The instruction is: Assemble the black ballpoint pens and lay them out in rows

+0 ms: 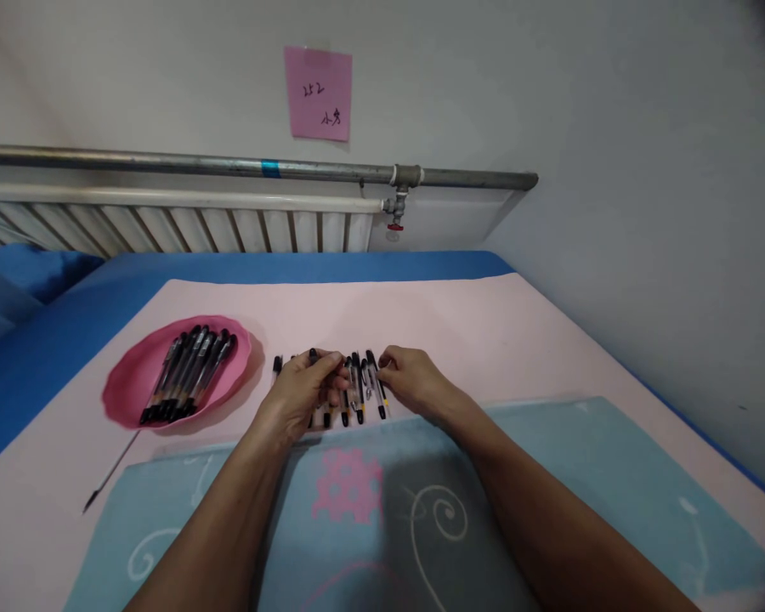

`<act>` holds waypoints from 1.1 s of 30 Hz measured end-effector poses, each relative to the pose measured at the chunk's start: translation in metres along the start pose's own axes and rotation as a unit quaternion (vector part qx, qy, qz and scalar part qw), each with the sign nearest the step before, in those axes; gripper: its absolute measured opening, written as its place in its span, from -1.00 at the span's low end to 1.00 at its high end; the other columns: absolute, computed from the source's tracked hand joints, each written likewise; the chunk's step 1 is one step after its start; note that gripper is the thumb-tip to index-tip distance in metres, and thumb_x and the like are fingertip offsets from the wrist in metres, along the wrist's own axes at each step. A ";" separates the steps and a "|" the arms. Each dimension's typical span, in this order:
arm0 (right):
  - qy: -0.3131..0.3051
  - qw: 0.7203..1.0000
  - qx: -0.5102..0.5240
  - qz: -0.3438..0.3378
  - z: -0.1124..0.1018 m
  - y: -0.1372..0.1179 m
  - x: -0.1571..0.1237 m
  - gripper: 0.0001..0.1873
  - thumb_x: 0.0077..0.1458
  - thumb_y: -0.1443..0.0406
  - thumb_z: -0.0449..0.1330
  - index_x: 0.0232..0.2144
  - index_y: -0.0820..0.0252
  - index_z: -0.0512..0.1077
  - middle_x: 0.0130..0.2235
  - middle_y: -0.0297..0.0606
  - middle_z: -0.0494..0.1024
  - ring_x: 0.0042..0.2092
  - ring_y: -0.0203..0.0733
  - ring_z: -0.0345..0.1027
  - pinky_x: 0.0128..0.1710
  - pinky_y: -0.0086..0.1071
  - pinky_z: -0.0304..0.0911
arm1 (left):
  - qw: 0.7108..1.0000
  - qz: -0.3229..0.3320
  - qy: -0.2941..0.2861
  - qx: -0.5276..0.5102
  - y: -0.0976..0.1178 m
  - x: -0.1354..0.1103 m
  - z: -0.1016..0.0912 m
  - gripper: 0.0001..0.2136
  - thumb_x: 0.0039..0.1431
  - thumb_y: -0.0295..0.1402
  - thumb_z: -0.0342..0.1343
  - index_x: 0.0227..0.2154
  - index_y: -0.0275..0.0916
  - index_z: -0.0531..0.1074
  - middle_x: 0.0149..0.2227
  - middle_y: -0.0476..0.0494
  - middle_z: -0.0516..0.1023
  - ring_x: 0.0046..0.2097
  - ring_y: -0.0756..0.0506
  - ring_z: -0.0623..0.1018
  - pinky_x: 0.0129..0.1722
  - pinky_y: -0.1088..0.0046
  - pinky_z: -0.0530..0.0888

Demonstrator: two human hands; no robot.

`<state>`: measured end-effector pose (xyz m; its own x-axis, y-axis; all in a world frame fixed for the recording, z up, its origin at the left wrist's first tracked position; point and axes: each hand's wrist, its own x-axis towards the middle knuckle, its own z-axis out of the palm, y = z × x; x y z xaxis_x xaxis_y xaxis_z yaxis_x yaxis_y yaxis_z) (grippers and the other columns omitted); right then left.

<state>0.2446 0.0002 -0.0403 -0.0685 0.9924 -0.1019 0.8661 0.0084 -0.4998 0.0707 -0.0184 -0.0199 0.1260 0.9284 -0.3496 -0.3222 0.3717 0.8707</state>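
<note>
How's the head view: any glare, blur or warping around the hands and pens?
Head view: soft even light, no glare; faint shadow beneath the pink plate; pens by left hand and right hand look slightly soft; wide-angle warp bends the pipe; top-right corner darkened.

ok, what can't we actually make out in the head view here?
Head view:
Row of pens: left part hidden under the left hand; count unclear.
Right hand: whether it grips a pen, fingers curl over.
Pens on the pink plate: overlapping, too small to count.
Pink note: writing too small.
</note>
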 end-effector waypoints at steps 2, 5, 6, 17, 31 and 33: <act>0.002 1.000 0.003 0.000 0.000 0.001 0.000 -0.85 -0.10 0.38 0.09 -0.43 0.24 0.45 -0.47 -0.26 0.48 -0.42 -0.30 0.28 -0.45 -0.49 0.06 | 1.000 -0.021 -0.002 -0.002 0.000 0.000 0.000 -0.94 -0.04 -0.46 0.13 -0.49 -0.36 0.39 -0.53 -0.15 0.46 -0.55 0.02 0.45 -0.69 0.60 0.33; 0.027 0.999 0.032 -0.020 -0.003 0.000 -0.002 -0.83 -0.07 0.38 0.06 -0.42 0.24 0.45 -0.46 -0.27 0.48 -0.40 -0.30 0.28 -0.42 -0.49 0.09 | 0.999 -0.048 -0.014 -0.020 -0.001 0.000 0.001 -0.95 -0.01 -0.47 0.11 -0.46 -0.38 0.41 -0.45 -0.24 0.50 -0.46 -0.03 0.51 -0.55 0.51 0.45; 0.037 0.997 0.055 -0.033 -0.004 -0.002 -0.003 -0.82 -0.05 0.37 0.04 -0.41 0.24 0.44 -0.45 -0.28 0.49 -0.40 -0.31 0.29 -0.41 -0.49 0.10 | 0.998 -0.058 -0.019 -0.030 -0.001 0.000 0.001 -0.94 0.00 -0.47 0.11 -0.46 -0.38 0.41 -0.43 -0.27 0.51 -0.44 -0.05 0.52 -0.50 0.47 0.47; 0.041 0.958 0.002 -0.285 0.002 -0.029 -0.026 -0.79 0.08 0.39 -0.01 -0.29 0.22 0.41 -0.36 -0.26 0.38 -0.31 -0.31 0.23 -0.27 -0.44 0.12 | 0.989 -0.078 -0.051 -0.114 -0.009 0.000 0.003 -0.90 -0.02 -0.39 0.15 -0.49 -0.36 0.45 -0.48 -0.12 0.45 -0.51 0.06 0.42 -0.47 0.52 0.43; -0.095 0.994 -0.015 -0.044 -0.026 0.003 -0.016 -0.84 -0.14 0.41 0.03 -0.53 0.24 0.42 -0.50 -0.26 0.46 -0.49 -0.33 0.24 -0.51 -0.49 0.05 | 0.999 -0.014 -0.048 0.021 -0.006 0.000 0.001 -0.82 -0.11 -0.33 0.19 -0.44 -0.32 0.38 -0.65 0.10 0.21 -0.71 0.16 0.13 -0.76 0.62 0.07; -0.145 0.989 -0.018 -0.025 -0.028 0.004 -0.019 -0.83 -0.17 0.42 0.02 -0.54 0.25 0.42 -0.52 -0.26 0.46 -0.52 -0.34 0.23 -0.55 -0.50 0.02 | 0.999 -0.016 -0.044 0.018 -0.006 0.000 0.001 -0.79 -0.10 -0.28 0.18 -0.43 -0.32 0.38 -0.64 0.09 0.20 -0.68 0.15 0.14 -0.74 0.61 0.09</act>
<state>0.2629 -0.0153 -0.0163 -0.2455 0.9142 -0.3223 0.8751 0.0660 -0.4795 0.0732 -0.0207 -0.0243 0.2182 0.9118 -0.3479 -0.2826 0.4003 0.8717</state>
